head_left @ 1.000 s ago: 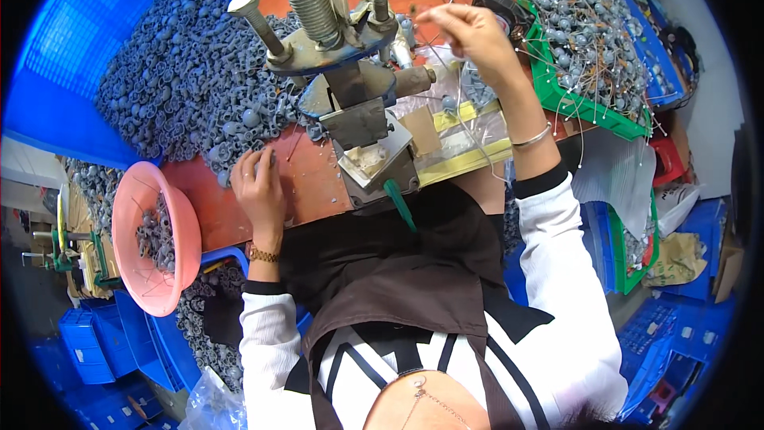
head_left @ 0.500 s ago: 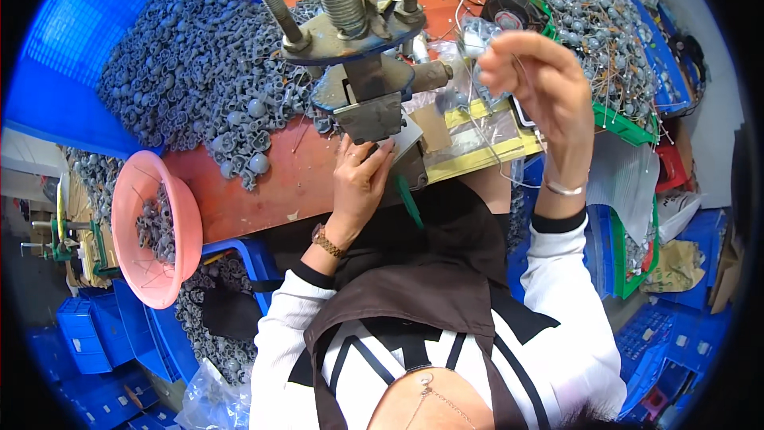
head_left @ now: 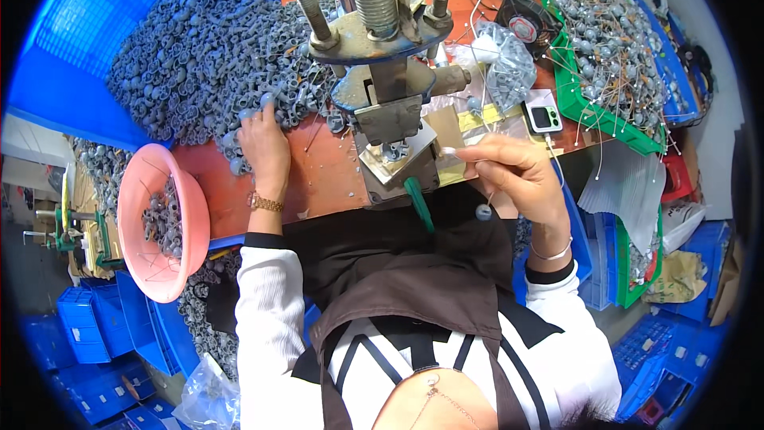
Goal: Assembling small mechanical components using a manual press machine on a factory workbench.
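My left hand (head_left: 265,146) reaches into the near edge of a heap of grey plastic caps (head_left: 191,56). Its fingers are bent together beside shiny grey balls, and whatever lies under the fingertips is hidden. To the right of the press, my right hand (head_left: 517,179) is closed in a pinch on a thin wire lead. A grey ball (head_left: 483,212) hangs from that lead below the fingers. Between the hands stands a metal hand press (head_left: 390,115) with thick bolts. Under its block, a small grey piece (head_left: 395,151) sits on the pale fixture plate.
A pink basin (head_left: 199,227) with grey parts stands at the left table edge. Far right, a green crate (head_left: 573,95) holds balls with wire leads. A clear plastic bag (head_left: 509,72), a small white device with a screen (head_left: 543,115) and a black fan (head_left: 521,24) lie behind my right hand.
My left hand has left the press and moved left to the heap. My right hand has come down towards the table's front edge, and the ball on its lead now shows below it.
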The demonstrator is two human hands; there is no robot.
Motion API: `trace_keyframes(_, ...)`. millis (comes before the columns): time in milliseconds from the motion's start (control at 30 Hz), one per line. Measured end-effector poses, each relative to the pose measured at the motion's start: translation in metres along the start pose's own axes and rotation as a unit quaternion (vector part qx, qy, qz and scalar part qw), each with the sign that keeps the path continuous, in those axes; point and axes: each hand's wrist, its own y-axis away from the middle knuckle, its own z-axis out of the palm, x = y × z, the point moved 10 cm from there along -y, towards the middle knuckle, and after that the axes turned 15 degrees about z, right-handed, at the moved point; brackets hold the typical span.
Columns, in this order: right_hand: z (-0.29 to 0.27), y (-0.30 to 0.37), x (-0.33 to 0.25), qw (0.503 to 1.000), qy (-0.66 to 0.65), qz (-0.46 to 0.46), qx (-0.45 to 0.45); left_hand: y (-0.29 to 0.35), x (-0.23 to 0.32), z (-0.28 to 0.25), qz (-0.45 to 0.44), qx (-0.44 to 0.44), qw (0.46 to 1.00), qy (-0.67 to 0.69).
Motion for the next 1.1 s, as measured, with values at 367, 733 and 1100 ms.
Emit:
trace_keyframes(367,0.037,-0.015,0.034,0.987,0.134,-0.086,0.028,0.053,0.014,0.011,-0.192,0.171,0.785,0.563)
trace_keyframes(733,0.067,-0.029,0.064,0.999,0.022,0.000,0.038,0.101,0.123,0.014,-0.340,0.149,0.409,0.834)
trace_keyframes(1100,0.074,-0.028,0.068,0.997,0.066,-0.003,0.042,0.097,0.127,-0.008,-0.313,0.234,0.442,0.808)
